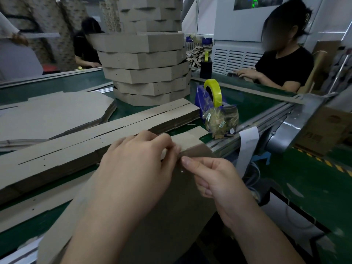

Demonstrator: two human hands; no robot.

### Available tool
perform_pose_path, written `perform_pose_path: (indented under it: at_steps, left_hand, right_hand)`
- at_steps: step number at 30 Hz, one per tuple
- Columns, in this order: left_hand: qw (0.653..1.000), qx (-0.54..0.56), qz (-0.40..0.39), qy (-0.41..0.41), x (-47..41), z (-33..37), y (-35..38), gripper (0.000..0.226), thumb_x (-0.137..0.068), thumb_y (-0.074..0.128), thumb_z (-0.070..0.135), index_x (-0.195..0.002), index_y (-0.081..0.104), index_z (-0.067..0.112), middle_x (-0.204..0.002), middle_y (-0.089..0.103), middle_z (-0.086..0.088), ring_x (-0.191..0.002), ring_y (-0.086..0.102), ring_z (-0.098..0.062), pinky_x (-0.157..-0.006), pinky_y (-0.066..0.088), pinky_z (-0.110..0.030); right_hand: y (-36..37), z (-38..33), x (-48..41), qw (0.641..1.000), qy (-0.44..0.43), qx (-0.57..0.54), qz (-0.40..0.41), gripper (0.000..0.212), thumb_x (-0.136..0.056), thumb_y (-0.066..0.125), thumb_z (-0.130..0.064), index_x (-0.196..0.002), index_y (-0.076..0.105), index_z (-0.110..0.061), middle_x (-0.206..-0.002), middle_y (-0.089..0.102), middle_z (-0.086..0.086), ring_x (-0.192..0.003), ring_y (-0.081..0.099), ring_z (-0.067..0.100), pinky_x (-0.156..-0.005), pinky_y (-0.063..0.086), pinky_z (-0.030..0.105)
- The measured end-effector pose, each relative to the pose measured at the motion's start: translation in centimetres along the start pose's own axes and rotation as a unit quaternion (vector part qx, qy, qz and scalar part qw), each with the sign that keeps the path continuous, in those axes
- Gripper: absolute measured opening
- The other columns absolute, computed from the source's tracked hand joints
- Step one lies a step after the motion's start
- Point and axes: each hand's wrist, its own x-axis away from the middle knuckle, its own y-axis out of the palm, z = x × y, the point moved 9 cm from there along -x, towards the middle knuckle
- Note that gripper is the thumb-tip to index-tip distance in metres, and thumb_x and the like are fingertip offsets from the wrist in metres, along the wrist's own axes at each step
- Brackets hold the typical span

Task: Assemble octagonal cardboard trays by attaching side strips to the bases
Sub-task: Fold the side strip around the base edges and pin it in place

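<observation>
Left hand (139,162), right hand (213,180) on strip (187,140)

I see a green-topped desk (247,103) edged by a metal rail (266,116), a green floor (304,191) with a yellow-and-black hazard stripe (332,165), and beyond them a grey louvred cabinet (234,60) under a lit screen (257,2).

Flat octagonal brown cardboard bases (47,115) are piled left of the tall stack of octagonal cardboard trays (144,73); long cardboard side strips (85,141) are laid before it, and a blue tape dispenser (202,103) is set right of it.
</observation>
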Motion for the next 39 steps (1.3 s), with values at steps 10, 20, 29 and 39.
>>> perform_pose_path:
  at_steps: [10, 20, 29, 39]
  left_hand:
    - [0.998, 0.009, 0.067, -0.011, 0.3, 0.0, -0.9, 0.031, -0.079, 0.051, 0.059, -0.075, 0.062, 0.031, -0.070, 0.056, 0.011, -0.061, 0.052, -0.019, -0.051, 0.026, -0.026]
    - [0.997, -0.023, 0.075, -0.001, 0.4, -0.2, -0.9, 0.031, -0.076, 0.055, 0.061, -0.072, 0.060, 0.030, -0.073, 0.058, 0.010, -0.063, 0.045, -0.016, -0.049, 0.022, -0.024]
    - [0.989, -0.133, 0.058, -0.022, 0.8, -0.5, -0.2, 0.052, -0.064, 0.051, 0.076, -0.087, 0.036, 0.031, -0.086, 0.055, 0.013, -0.082, 0.058, -0.014, -0.055, 0.021, -0.030]
    - [0.986, -0.147, 0.076, -0.024, 0.9, -0.4, -0.6, 0.056, -0.058, 0.066, 0.070, -0.082, 0.040, 0.027, -0.071, 0.051, 0.013, -0.068, 0.060, -0.014, -0.049, 0.014, -0.028]
  right_hand:
    - [0.5, -0.4, 0.1, 0.999, -0.032, 0.011, -0.030, 0.024, -0.068, 0.068, -0.037, -0.077, 0.079, -0.018, -0.045, 0.040, -0.005, -0.042, 0.032, 0.007, -0.046, 0.026, 0.020]
    - [-0.6, 1.9, -0.2, 0.978, 0.094, 0.185, -0.025, 0.029, -0.091, 0.059, -0.030, -0.075, 0.075, -0.013, -0.046, 0.048, -0.007, -0.043, 0.042, 0.005, -0.046, 0.032, 0.016]
    - [0.1, -8.7, -0.7, 0.853, -0.360, 0.368, 0.082, 0.026, -0.087, 0.060, -0.028, -0.109, 0.073, -0.024, -0.087, 0.053, -0.006, -0.084, 0.050, 0.007, -0.074, 0.041, 0.022]
    - [2.4, -9.0, -2.3, 0.830, -0.375, 0.408, -0.059, 0.020, -0.084, 0.067, -0.027, -0.093, 0.079, -0.014, -0.084, 0.050, -0.001, -0.080, 0.052, 0.016, -0.070, 0.045, 0.037]
